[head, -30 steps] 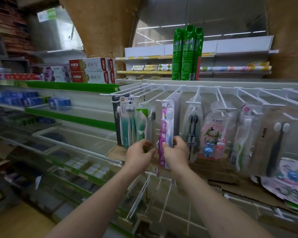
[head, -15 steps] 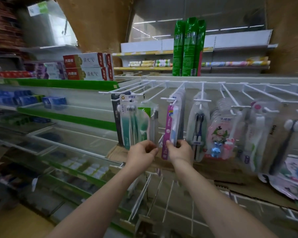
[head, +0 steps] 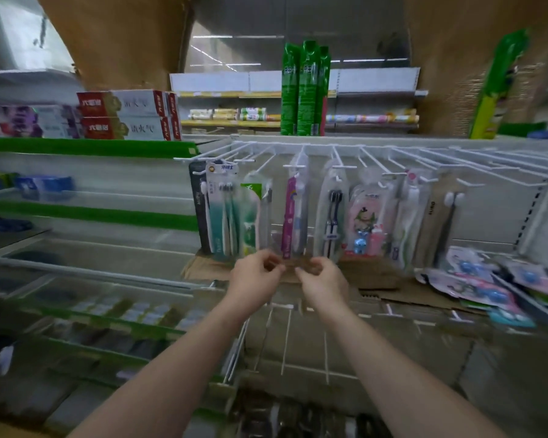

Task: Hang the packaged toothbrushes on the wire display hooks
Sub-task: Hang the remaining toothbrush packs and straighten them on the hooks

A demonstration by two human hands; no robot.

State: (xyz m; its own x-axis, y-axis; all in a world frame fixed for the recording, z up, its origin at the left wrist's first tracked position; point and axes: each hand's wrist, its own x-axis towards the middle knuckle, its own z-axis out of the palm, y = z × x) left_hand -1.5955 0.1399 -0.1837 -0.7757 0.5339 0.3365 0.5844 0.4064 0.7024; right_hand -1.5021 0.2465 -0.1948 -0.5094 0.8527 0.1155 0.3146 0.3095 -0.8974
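our left hand (head: 256,276) and right hand (head: 321,279) sit close together at the centre of the view, just below the hanging row. the fingers of both are curled inward, tips towards each other, and we see nothing between them; blur over the fingertips means we cannot tell for sure whether a thin edge of film is pinched there. the purple toothbrush pack (head: 290,216) hangs at 12 o'clock from our hands on its wire hook (head: 294,166), with its lower edge just above our knuckles and apparently apart from them.

at 11 o'clock hang the teal toothbrush pack (head: 222,210) and a green-labelled pack (head: 250,213); at 1 o'clock the dark-bristled pack (head: 332,213). a loose heap of packs (head: 487,282) waits at 3 o'clock on the cardboard sheet (head: 370,273), well apart from our hands.

risks, as we judge them: the packs hang crowded, so a careless lift could catch a neighbour and slide it off its hook. the hook tips point towards us, and a pack not pushed well back could slip forward. reaching across to 3 o'clock, our right forearm (head: 402,368) could brush the lower wire hooks (head: 285,336) at 6 o'clock. the heap looks slippery; pulling one pack may drag others off the shelf edge.
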